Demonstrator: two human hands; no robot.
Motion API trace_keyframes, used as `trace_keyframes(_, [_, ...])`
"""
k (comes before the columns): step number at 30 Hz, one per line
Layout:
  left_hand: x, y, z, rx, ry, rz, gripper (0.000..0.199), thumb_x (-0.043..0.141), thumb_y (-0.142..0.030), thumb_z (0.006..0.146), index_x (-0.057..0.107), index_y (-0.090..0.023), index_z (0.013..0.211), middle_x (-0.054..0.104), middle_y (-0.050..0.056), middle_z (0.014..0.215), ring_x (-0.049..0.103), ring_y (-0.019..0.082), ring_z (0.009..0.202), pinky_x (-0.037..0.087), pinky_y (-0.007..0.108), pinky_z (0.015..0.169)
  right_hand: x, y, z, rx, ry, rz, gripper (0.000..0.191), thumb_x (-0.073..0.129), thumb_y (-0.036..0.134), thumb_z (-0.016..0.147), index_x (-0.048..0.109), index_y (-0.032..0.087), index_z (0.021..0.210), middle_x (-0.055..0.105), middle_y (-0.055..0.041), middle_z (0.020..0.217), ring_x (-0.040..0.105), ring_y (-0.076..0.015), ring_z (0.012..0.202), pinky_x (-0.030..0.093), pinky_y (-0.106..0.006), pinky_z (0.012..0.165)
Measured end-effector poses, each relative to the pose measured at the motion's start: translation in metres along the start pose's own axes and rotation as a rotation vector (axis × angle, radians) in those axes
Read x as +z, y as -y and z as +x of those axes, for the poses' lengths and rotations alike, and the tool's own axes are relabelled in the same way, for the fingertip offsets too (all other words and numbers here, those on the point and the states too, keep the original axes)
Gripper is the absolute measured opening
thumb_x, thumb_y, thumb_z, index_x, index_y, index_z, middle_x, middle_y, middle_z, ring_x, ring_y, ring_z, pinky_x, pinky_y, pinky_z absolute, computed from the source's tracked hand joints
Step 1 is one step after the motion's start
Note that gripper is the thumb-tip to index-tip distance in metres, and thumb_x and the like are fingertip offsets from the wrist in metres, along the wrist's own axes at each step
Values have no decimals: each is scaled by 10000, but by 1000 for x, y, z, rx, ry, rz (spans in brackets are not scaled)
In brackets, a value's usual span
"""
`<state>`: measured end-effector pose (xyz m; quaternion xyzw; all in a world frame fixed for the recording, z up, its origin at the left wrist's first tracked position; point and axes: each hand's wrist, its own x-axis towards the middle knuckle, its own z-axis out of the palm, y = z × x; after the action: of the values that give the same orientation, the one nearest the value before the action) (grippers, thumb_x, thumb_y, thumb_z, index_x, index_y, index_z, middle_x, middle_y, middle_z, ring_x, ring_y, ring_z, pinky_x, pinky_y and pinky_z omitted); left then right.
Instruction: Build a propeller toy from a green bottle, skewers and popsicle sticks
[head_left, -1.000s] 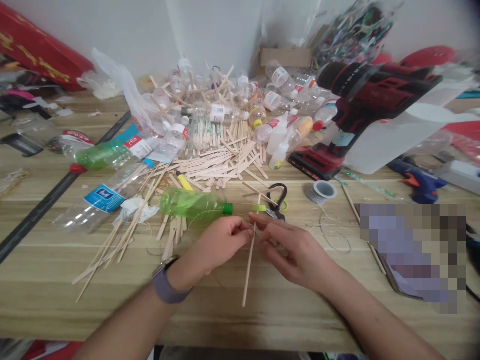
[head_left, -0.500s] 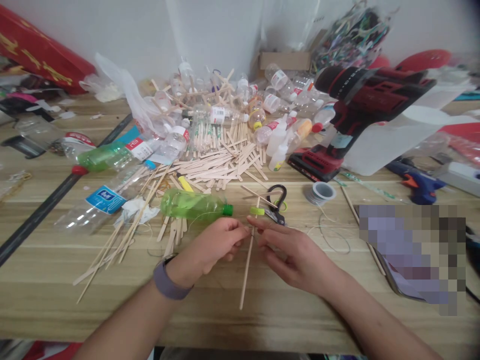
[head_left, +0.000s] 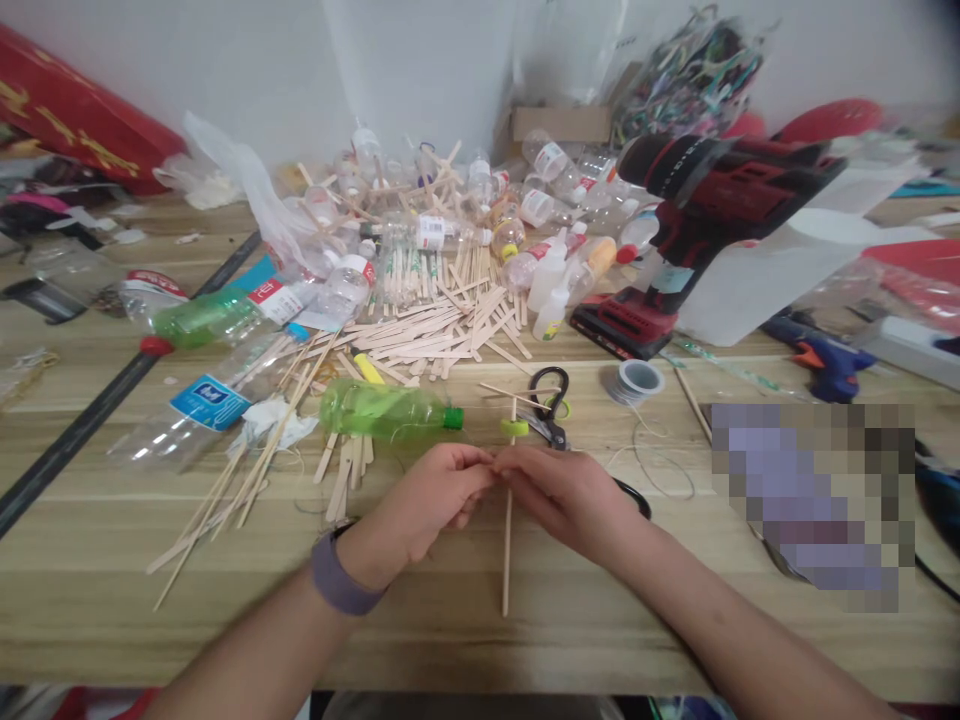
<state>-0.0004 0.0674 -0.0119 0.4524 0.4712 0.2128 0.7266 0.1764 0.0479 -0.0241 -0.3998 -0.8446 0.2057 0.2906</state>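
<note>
A slim wooden stick [head_left: 507,570] stands nearly upright in the picture, with a yellow-green bottle cap [head_left: 514,428] around its upper part. My right hand [head_left: 562,495] closes over the stick just below the cap. Fingertips of my left hand [head_left: 450,490] are pinched together against the right fingertips; what they hold is hidden. A thin string shows near the green plastic bottle [head_left: 382,410], which lies left of the cap. Black-handled scissors [head_left: 553,400] lie just behind my right hand. Another thin stick [head_left: 514,396] crosses beside the cap.
A grey spool [head_left: 639,380] trails string to the right. Behind it stands a red-black power drill [head_left: 712,220]. Flat wooden sticks [head_left: 442,330] and plastic bottles [head_left: 431,233] crowd the back. A blue glue gun [head_left: 825,360] and a pixelated object [head_left: 814,490] are at right.
My right hand has closed in, its fingertips now meeting the left ones over the stick. The stick's lower end has swung right, making it more upright. The view has shifted slightly.
</note>
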Motion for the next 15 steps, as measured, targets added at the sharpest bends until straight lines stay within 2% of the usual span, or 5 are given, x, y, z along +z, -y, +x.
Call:
trace_keyframes(5, [2,1,-3,15,-2,24,154,585,-320,731,601,-168,749,318,-108,468,229,63,412,164,228,407,5,-2,2,110,-59,117,173,443,174,941,610,215,925,704,-22,786,645,-145,646,445,-217,573])
trace_keyframes(11, [5,6,1,52,-79,99,222,651,-360,722,644,-151,795,472,-71,579,274,53,432,169,233,416,9,-6,4,185,-101,187,170,466,183,911,629,213,872,713,-11,772,641,-132,636,456,-205,572])
trace_keyframes(15, [8,8,3,70,-143,135,207,634,-363,754,659,-158,772,416,-91,522,231,57,427,178,242,441,10,-7,6,243,-113,222,170,478,218,901,639,208,849,701,-15,733,620,-138,594,450,-212,525])
